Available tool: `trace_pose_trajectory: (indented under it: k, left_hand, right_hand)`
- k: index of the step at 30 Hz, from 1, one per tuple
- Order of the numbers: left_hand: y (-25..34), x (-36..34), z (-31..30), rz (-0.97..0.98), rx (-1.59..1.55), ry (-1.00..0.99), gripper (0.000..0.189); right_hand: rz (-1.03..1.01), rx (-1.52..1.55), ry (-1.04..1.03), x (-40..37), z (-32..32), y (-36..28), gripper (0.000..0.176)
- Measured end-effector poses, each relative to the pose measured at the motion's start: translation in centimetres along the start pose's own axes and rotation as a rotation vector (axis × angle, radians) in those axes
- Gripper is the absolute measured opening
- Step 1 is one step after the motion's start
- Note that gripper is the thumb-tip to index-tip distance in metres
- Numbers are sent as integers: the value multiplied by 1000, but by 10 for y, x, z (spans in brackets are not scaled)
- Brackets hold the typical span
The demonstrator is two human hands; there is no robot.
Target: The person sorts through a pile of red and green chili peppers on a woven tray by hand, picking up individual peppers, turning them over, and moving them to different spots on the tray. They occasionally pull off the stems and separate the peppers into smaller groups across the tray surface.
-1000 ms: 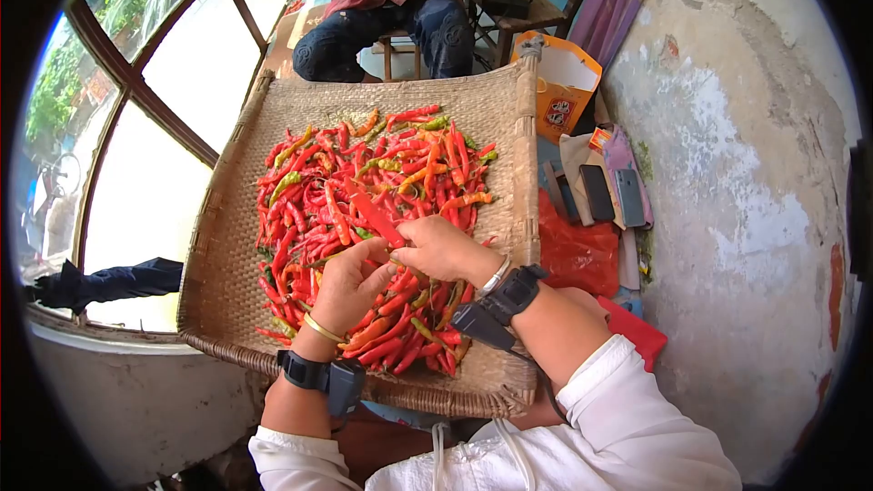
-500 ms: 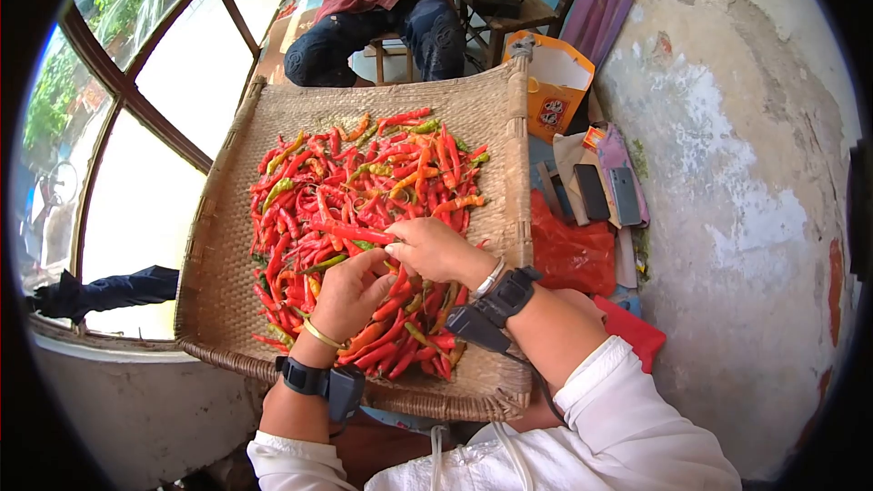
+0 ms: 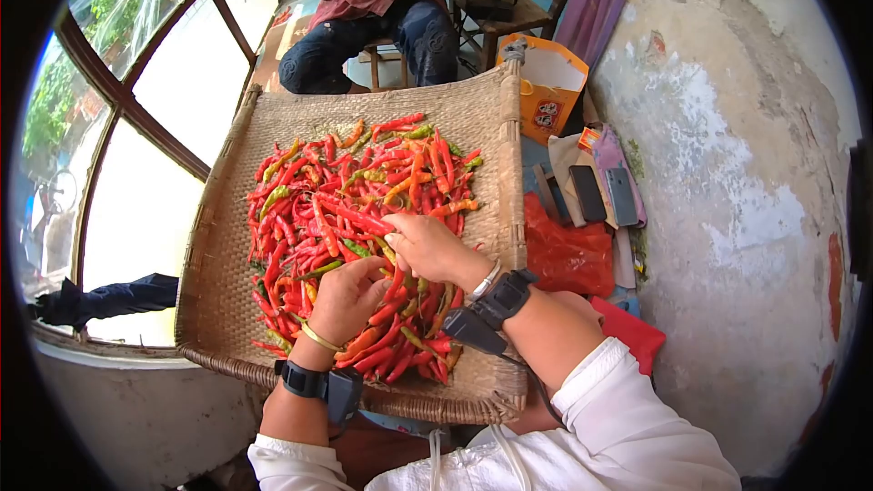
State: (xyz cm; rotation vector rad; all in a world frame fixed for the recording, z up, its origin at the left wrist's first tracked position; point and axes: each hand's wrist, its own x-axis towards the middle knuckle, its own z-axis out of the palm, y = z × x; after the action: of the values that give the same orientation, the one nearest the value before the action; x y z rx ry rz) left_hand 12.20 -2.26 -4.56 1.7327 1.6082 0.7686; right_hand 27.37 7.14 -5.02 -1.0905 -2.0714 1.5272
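Observation:
A heap of chili peppers [image 3: 300,209], mostly red with some orange and green ones, covers the middle of a woven bamboo tray [image 3: 218,282]. My right hand [image 3: 429,245] is closed around the stem end of a long red chili pepper [image 3: 356,217], whose body points up and left over the heap. Just below and left of it, my left hand [image 3: 344,302] is over the peppers with its fingers bent together. What lies between those fingertips, if anything, is hidden. Both wrists carry bracelets and black strapped devices.
Across the tray another person sits on a stool, a hand near a dark object. To the right are an orange box [image 3: 551,95], two phones [image 3: 622,196], a red plastic bag [image 3: 568,255] and a peeling wall [image 3: 727,200]. Windows and a folded dark umbrella [image 3: 118,298] are at left.
My hands have moved slightly apart, the left dropping a little away from the right. The red chili pepper stays in my right hand and has shifted slightly up and left.

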Motion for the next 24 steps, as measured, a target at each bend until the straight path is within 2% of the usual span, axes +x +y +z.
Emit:
trace_pose_trajectory:
  k: [4,6,7,9,10,12,14,16,18,22,24]
  left_hand:
    - [-5,0,3,7,131,28,29]
    - [-10,-1,4,158,487,45,31]
    - [-12,-2,4,157,487,48,31]
    - [-16,-5,6,64,468,-174,34]
    - [-18,-5,8,64,467,-173,34]
    - [-20,-4,11,57,565,-314,34]
    - [-16,-4,13,71,588,-311,32]
    - [-13,-2,18,83,611,-306,31]
    - [-11,3,22,3,580,-264,28]
    - [-16,9,28,34,597,-264,31]
    - [-8,8,20,80,507,-274,28]
  right_hand:
    - [-40,86,44,1,-3,2,35]
    - [-51,121,78,1,-12,1,36]
    - [-64,154,114,1,-19,-1,37]
    - [-26,179,183,-1,-32,-5,31]
    - [-13,187,177,0,-36,-1,29]
    - [2,196,172,1,-43,4,27]
    - [123,97,-6,1,-47,3,28]
    - [132,68,-74,-4,-46,-3,26]
    - [155,19,-174,-6,-46,-3,25]
    - [103,83,-120,0,-43,1,27]
    - [-57,333,63,1,-39,-3,29]
